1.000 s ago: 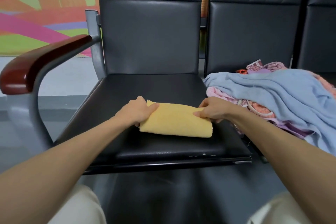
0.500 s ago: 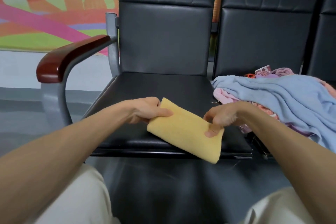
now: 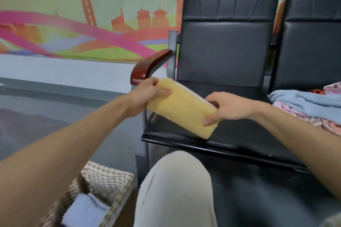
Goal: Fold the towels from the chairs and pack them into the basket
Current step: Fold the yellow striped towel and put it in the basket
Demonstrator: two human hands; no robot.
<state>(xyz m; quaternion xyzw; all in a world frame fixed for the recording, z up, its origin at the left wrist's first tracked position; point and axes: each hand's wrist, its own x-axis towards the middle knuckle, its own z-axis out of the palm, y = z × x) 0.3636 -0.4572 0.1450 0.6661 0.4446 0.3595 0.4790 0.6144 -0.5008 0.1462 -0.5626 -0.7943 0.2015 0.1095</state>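
Head view looks down on a person holding a folded yellow towel (image 3: 182, 108) up in the air, over the front of the black chair (image 3: 225, 51) seat and clear of it. The towel slants, its left end higher than its right. The left hand (image 3: 147, 94) grips the upper end, fingers curled round the edge. The right hand (image 3: 228, 108) pinches the lower end, thumb on the near face and the other fingers curled behind.

Just behind the left hand is the chair's red-brown armrest (image 3: 149, 66). On the next chair to the right lies a loose heap of towels (image 3: 304, 103), light blue on top, pink beneath. Down at the lower left a woven basket (image 3: 108, 177) stands on the floor beside the person's knee (image 3: 175, 180), with a folded blue towel (image 3: 83, 208) inside it.
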